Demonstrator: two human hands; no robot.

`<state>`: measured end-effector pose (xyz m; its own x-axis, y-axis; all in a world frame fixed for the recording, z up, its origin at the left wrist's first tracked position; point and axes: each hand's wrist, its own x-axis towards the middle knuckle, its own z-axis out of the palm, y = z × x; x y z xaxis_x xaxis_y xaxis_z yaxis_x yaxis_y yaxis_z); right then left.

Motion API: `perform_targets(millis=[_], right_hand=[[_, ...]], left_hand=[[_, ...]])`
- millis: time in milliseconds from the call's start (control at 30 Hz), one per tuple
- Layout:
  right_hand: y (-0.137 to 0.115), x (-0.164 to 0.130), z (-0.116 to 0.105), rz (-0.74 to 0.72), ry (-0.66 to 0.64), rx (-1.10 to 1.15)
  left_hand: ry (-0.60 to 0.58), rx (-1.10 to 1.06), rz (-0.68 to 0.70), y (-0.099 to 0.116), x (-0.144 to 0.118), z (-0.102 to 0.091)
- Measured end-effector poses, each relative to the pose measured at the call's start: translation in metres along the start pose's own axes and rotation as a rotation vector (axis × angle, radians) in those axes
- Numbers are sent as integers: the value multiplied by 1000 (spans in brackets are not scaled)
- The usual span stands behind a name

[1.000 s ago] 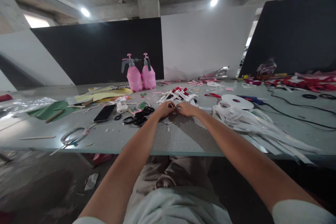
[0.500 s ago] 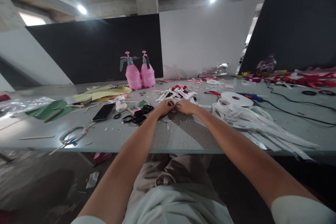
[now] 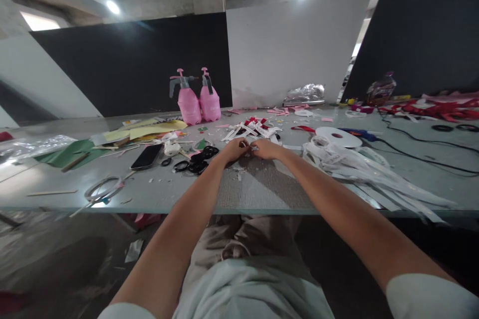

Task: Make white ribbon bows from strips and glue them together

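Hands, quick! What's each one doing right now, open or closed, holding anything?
Left hand: fingers curled closed, pinching a small white piece.
Right hand: fingers curled closed, pinching the same small white piece; what it is cannot be told.

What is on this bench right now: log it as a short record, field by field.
left hand: closed on a small white piece, too small to identify
right hand: pinching the same piece, fingertips meeting the left hand's
beside left hand: black scissors, phone
beside right hand: white ribbon strips, white tape roll
behind: two pink spray bottles
surface: grey table
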<state>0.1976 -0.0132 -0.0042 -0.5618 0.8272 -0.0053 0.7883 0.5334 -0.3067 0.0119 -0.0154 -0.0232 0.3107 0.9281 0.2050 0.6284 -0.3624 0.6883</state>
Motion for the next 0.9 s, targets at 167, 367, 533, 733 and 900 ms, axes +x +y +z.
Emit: perform_targets(millis=[167, 367, 533, 733, 900], right_hand=[[0, 0, 0, 0, 0, -10], [-1, -1, -1, 7, -8, 7], [0, 0, 0, 5, -7, 2], [-1, -1, -1, 2, -14, 11], [0, 0, 0, 6, -16, 14]], left_hand=[[-5, 1, -9, 3, -1, 0], [3, 6, 2, 1, 0, 0], [7, 13, -6, 1, 0, 0], [4, 16, -14, 1, 0, 0], [-2, 28, -26, 5, -2, -1]])
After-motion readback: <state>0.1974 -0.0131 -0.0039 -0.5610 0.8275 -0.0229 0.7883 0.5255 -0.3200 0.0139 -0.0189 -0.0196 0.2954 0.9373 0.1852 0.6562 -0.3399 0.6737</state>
